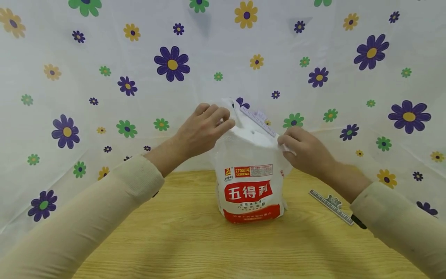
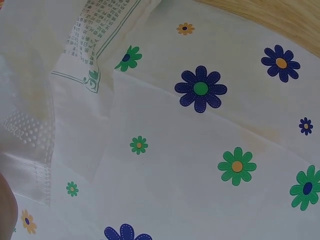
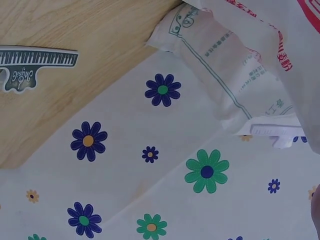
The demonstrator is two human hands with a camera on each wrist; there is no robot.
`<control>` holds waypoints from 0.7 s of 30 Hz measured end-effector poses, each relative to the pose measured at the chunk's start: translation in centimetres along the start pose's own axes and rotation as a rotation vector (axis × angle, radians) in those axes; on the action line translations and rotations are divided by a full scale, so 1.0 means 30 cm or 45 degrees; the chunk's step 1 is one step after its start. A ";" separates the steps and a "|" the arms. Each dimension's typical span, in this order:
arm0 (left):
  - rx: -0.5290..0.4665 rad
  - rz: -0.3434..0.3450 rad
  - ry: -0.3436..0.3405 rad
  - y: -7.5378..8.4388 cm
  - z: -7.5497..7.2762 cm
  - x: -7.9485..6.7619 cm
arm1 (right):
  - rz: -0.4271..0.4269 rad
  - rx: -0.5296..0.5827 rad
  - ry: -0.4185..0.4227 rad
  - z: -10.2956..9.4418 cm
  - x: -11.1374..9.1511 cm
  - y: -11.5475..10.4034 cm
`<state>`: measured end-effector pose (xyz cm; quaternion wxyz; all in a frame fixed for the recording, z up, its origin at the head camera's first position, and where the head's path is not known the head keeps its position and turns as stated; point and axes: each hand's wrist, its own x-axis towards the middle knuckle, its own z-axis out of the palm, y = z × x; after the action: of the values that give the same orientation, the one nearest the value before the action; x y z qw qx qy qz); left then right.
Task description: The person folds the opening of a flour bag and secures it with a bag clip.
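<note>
A white flour bag [image 1: 249, 159] with red Chinese print stands upright on the table. My left hand [image 1: 205, 128] pinches its upper left edge, and my right hand [image 1: 306, 149] grips the upper right edge. Behind this front layer is a paler bag with green print [image 3: 227, 70], plain in the right wrist view. A light purple clip [image 1: 258, 121] with a piano-key pattern sits across the top of that rear bag, between my hands. The bag's contents are hidden. Only a sliver of each hand shows in the wrist views.
A dark green and white piano-key clip [image 1: 331, 205] lies on the wooden table [image 1: 181, 240], right of the bag. Behind the table hangs a white cloth [image 1: 216, 42] printed with purple, green and yellow flowers.
</note>
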<state>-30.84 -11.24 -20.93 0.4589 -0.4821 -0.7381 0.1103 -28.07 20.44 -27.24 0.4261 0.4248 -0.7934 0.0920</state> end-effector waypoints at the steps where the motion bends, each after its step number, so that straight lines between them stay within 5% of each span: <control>1: -0.005 0.001 -0.010 0.001 0.000 -0.001 | -0.031 0.002 -0.007 0.003 -0.002 0.000; 12: 0.029 -0.037 -0.102 0.044 -0.004 0.049 | -0.099 0.059 0.015 0.030 -0.005 0.001; 16: 0.034 -0.129 -0.220 0.076 0.001 0.094 | 0.019 -0.009 -0.018 0.034 0.025 -0.016; 21: 0.116 -0.151 -0.404 0.104 0.011 0.131 | 0.203 -0.094 -0.205 0.050 0.053 -0.032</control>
<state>-29.63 -6.35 -20.74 0.3638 -0.3931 -0.8226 0.1911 -28.68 18.11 -27.17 0.3677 0.3504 -0.8592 0.0619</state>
